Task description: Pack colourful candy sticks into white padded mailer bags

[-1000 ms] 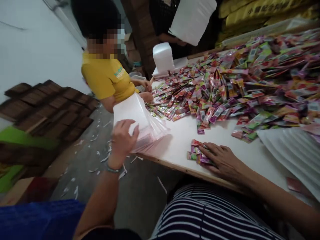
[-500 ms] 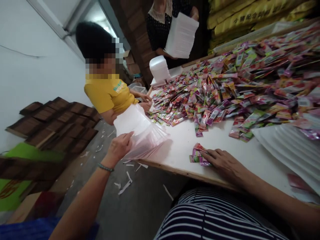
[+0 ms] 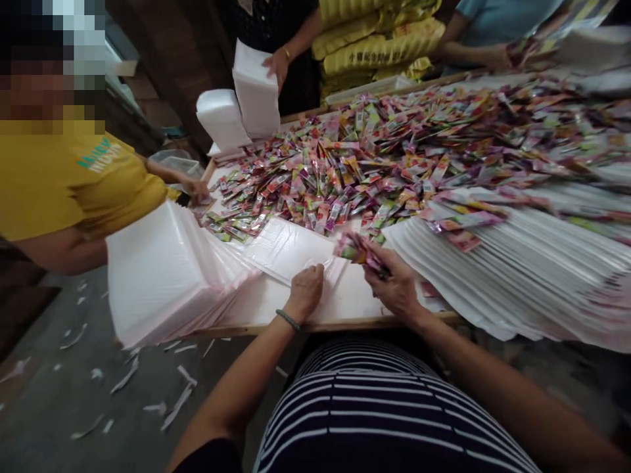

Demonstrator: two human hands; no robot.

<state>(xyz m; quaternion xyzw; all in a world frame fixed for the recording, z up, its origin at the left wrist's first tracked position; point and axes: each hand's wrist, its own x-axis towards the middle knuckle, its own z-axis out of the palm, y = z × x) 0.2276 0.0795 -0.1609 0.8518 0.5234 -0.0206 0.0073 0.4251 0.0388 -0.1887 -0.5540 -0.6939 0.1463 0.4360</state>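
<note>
My left hand (image 3: pixel 306 289), with a green bracelet at the wrist, is closed on the near right edge of a white padded mailer (image 3: pixel 290 248) lying flat on the table. My right hand (image 3: pixel 394 281) grips a small bunch of colourful snack packets (image 3: pixel 355 249), raised a little above the tabletop just right of the mailer. To the left leans a thick fanned stack of white mailers (image 3: pixel 152 263). Beyond both hands spreads a large heap of the same kind of packets (image 3: pixel 320 177).
Overlapping white mailers (image 3: pixel 517 263) fill the table's right side, with packets on top. A person in yellow (image 3: pixel 89 177) works at the left. Across the table, a hand (image 3: pixel 280 66) touches an upright mailer stack (image 3: pixel 254 92). Paper strips (image 3: pixel 180 401) litter the floor.
My left hand has moved from the stack to a single mailer now on the table before me. My right hand has lifted the packets. The view has turned right.
</note>
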